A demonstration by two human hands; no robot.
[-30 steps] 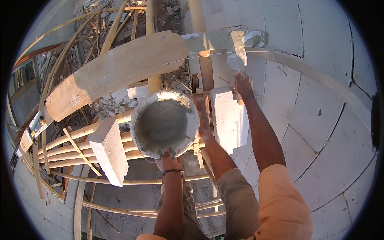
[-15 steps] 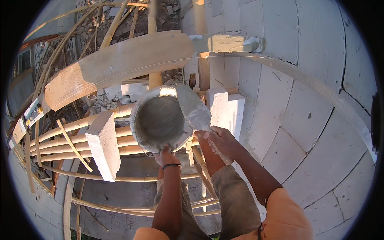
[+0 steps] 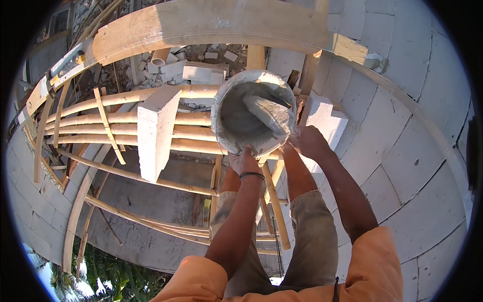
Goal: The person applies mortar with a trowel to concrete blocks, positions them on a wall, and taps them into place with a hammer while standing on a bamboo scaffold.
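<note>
A mortar-caked bucket is held over the bamboo poles, with wet grey mortar inside. My left hand grips its near rim, thumb over the edge. On the bucket's right side, my right hand is closed round the handle of a trowel. The trowel's blade, thickly coated in mortar, lies inside the bucket, slanting from upper left to lower right. Most of the handle is hidden by my fingers.
Pale blocks stand left and right of the bucket. A wooden board spans the far side, with a spirit level at its left. Bamboo poles run below. A block wall fills the right; rubble lies beyond.
The trowel blade has gone from over the bucket's right rim down into the bucket. Bucket and both hands now appear farther right and higher in view; the view itself has shifted.
</note>
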